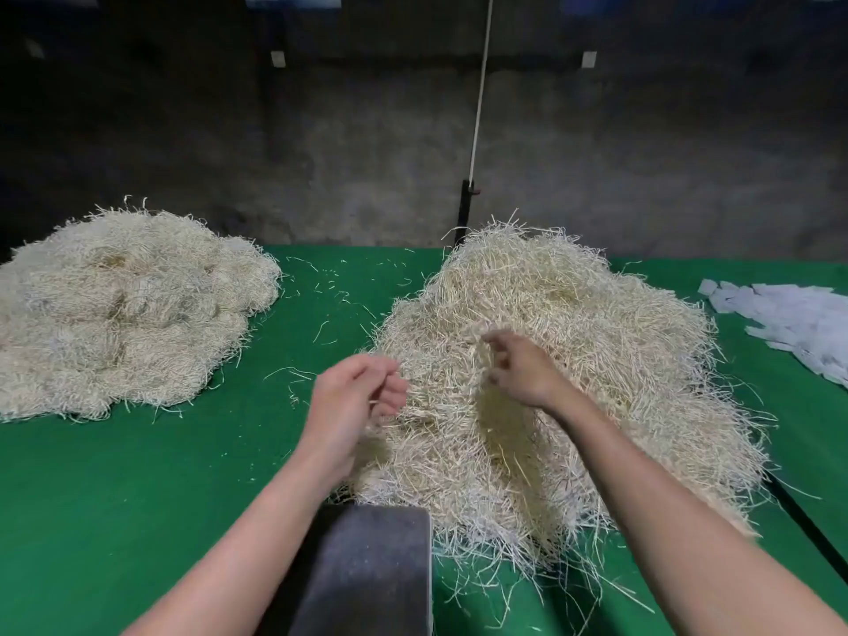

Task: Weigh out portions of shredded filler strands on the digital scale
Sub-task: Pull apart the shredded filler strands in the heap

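on green table (137, 475), strand heaps (573, 351); wall (321, 130) behind, perhaps concrete.

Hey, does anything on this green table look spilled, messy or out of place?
Only a minor spill: loose pale strands lie scattered on the green cloth between the two heaps. The large right heap of shredded strands sprawls right up to the grey scale platform. Nothing looks damaged.
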Motion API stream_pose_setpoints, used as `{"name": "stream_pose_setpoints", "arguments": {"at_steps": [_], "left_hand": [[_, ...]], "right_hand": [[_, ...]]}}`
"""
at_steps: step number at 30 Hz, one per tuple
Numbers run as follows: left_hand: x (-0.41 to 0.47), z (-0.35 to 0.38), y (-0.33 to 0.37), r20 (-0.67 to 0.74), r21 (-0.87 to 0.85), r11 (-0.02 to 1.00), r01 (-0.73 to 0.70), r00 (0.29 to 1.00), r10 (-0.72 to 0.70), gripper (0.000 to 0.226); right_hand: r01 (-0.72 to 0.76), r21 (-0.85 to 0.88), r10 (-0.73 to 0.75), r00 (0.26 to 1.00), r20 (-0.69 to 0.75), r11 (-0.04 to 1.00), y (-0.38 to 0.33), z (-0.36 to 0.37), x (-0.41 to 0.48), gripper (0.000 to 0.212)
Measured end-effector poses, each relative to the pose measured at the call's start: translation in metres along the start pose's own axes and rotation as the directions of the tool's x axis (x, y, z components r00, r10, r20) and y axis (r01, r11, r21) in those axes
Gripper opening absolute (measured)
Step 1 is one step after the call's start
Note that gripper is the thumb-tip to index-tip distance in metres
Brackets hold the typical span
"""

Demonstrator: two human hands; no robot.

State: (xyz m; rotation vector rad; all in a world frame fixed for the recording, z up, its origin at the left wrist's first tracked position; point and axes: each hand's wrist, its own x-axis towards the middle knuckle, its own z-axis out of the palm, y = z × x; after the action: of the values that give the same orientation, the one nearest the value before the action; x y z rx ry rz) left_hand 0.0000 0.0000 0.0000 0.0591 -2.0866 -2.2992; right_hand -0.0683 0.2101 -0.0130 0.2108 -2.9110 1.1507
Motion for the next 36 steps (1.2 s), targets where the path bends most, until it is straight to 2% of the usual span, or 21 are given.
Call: {"name": "stream_pose_setpoints", "arguments": {"at_steps": [3,5,7,8,10,12,14,15,16,18,19,21,22,23,24,25,27,30,32,34,36], "left_hand": [[0.031,0.025,-0.010,0.028,0.131,0.988,0.083,0.996,-0.088,0.016],[0.047,0.039,-0.027,0.047,0.200,0.969,0.148,0.986,-0.160,0.015],[0.059,0.044,-0.045,0.034,0.352,0.926,0.138,0.986,-0.160,0.016],[0.063,0.047,-0.052,0.046,0.411,0.902,0.132,0.985,-0.165,0.021],[0.071,0.053,-0.066,0.091,0.489,0.859,0.152,0.970,-0.224,0.053],[0.079,0.061,-0.076,0.163,0.595,0.794,0.124,0.949,-0.270,0.092],[0.087,0.070,-0.078,0.203,0.656,0.750,0.086,0.937,-0.285,0.114],[0.093,0.075,-0.078,0.205,0.660,0.749,0.064,0.943,-0.261,0.110],[0.100,0.081,-0.077,0.203,0.651,0.758,0.027,0.957,-0.208,0.092],[0.117,0.090,-0.067,0.110,0.646,0.763,0.014,0.988,-0.111,0.025],[0.126,0.091,-0.064,0.038,0.606,0.794,0.050,0.995,-0.092,0.011],[0.140,0.086,-0.054,-0.073,0.417,0.896,0.153,0.988,-0.135,0.009],[0.146,0.081,-0.049,-0.092,0.312,0.935,0.168,0.985,-0.146,0.017],[0.153,0.075,-0.047,-0.086,0.215,0.961,0.172,0.984,-0.157,0.040],[0.156,0.071,-0.043,-0.094,0.137,0.974,0.180,0.981,-0.169,0.063],[0.160,0.068,-0.043,-0.104,0.095,0.982,0.165,0.982,-0.155,0.077],[0.165,0.065,-0.045,-0.094,0.105,0.989,0.109,0.991,-0.099,0.082],[0.167,0.061,-0.056,-0.125,0.210,0.975,0.072,0.991,-0.046,0.075],[0.169,0.053,-0.066,-0.197,0.277,0.959,0.064,0.980,-0.009,0.056],[0.171,0.044,-0.074,-0.266,0.329,0.942,0.065,0.963,0.026,0.043],[0.171,0.036,-0.079,-0.294,0.398,0.913,0.090,0.955,0.034,0.050]], "right_hand": [[-0.046,-0.256,0.083,0.987,0.136,0.965,0.014,0.027,0.010,0.083],[-0.079,-0.445,0.158,0.977,0.144,0.892,0.027,0.048,0.014,0.101],[-0.078,-0.560,0.163,0.981,0.102,0.824,0.042,0.057,0.020,0.095],[-0.074,-0.580,0.145,0.986,0.077,0.811,0.047,0.058,0.023,0.084],[-0.088,-0.509,0.120,0.992,0.031,0.856,0.050,0.059,0.029,0.061],[-0.074,-0.394,0.069,0.997,-0.025,0.916,0.045,0.055,0.034,0.052],[-0.022,-0.295,-0.006,0.996,-0.093,0.955,0.037,0.048,0.039,0.048],[0.017,-0.251,-0.052,0.990,-0.134,0.968,0.031,0.043,0.041,0.043],[0.061,-0.211,-0.099,0.979,-0.177,0.976,0.025,0.038,0.044,0.037],[0.156,-0.083,-0.172,0.954,-0.244,0.984,0.010,0.030,0.048,0.032],[0.197,0.045,-0.178,0.946,-0.270,0.979,0.004,0.026,0.050,0.035],[0.222,0.351,-0.106,0.942,-0.319,0.910,0.000,0.016,0.053,0.049],[0.224,0.401,-0.086,0.939,-0.333,0.888,0.005,0.011,0.055,0.053],[0.207,0.313,-0.103,0.942,-0.319,0.927,0.014,0.007,0.056,0.055],[0.151,0.098,-0.123,0.961,-0.247,0.984,0.028,0.005,0.059,0.061],[0.066,-0.151,-0.086,0.988,-0.131,0.986,0.044,0.006,0.060,0.073],[-0.072,-0.484,0.083,0.997,0.002,0.872,0.080,0.013,0.059,0.091],[-0.204,-0.629,0.202,0.976,-0.075,0.751,0.124,0.012,0.057,0.088],[-0.281,-0.652,0.273,0.955,-0.117,0.704,0.138,0.003,0.055,0.081],[-0.302,-0.648,0.312,0.944,-0.104,0.699,0.139,-0.004,0.056,0.079],[-0.247,-0.630,0.300,0.954,-0.023,0.736,0.125,-0.007,0.056,0.082]]}}
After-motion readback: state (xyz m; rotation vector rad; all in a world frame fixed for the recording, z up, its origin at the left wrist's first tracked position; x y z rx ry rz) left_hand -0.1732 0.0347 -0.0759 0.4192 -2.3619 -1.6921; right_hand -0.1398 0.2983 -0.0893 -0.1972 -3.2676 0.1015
